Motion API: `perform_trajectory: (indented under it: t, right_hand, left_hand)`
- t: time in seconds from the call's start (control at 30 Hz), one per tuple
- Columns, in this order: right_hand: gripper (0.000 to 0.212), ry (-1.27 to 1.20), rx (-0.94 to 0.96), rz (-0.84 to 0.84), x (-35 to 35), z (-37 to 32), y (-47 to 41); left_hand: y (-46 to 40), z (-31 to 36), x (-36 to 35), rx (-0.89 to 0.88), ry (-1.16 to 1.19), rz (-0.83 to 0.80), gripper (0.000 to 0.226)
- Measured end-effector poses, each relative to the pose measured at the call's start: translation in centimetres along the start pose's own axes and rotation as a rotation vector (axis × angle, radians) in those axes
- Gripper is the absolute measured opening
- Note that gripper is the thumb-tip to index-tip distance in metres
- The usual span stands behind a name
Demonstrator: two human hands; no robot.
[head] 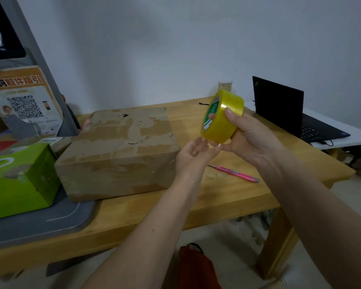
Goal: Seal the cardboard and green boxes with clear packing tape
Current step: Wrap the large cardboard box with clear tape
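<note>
Right hand point(246, 134) grips the tape roll point(222, 115) right of the cardboard box point(121, 151); left hand point(194, 153) pinches its loose end.

- Place: looks like a parcel-handling corner or small informal office, not a fitted-out shop.
- Plain white wall point(175, 38), unfinished look; bare pale floor point(342, 226).
- Simple wooden table point(227, 203) as work surface.
- Far left: leaning grey panel with a poster point(23, 101) bearing a QR code and Chinese text, a pickup-guide notice.
- Worn cardboard box point(119, 151) with torn tape marks near the table's left end; green box point(19, 180) on a grey tray point(50, 224) at the left edge.
- Pink utility knife point(233, 173) towards the right edge.
- Open black laptop point(286, 113) on a white surface beyond the right end.
</note>
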State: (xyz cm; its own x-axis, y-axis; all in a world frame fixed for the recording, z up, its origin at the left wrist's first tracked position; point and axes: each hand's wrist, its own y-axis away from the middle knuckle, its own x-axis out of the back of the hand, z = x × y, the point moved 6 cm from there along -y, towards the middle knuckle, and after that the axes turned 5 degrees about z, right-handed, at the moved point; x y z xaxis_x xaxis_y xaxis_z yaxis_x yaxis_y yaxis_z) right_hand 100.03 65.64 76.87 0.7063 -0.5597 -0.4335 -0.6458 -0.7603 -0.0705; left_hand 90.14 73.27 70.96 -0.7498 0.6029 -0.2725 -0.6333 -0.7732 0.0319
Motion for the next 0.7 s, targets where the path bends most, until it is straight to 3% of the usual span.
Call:
perform_trajectory:
  t: [0.1, 0.2, 0.43, 0.6, 0.7]
  right_hand:
    - [0.050, -0.003, -0.050, -0.006, -0.1, 2.0, 1.1]
    - [0.057, 0.097, -0.082, -0.059, -0.3, 2.8, 2.1]
    - [0.043, 0.086, 0.014, -0.093, -0.2, 3.0, 1.7]
    - [0.033, 0.170, 0.119, 0.164, 3.6, 3.9, -1.6]
    - [0.035, 0.156, 0.057, 0.167, 4.5, 5.3, -3.0]
  left_hand:
    - [1.1, -1.8, 1.1, 0.132, 0.272, 0.086, 0.031]
    - [2.3, -3.2, 2.3, 0.264, 0.388, 0.189, 0.008]
    - [3.9, -3.3, 1.9, 0.299, 0.490, 0.220, 0.010]
    - [6.2, -4.1, 1.6, 0.343, 0.461, 0.206, 0.016]
    - [5.7, -4.7, 2.5, 0.387, 0.466, 0.249, 0.017]
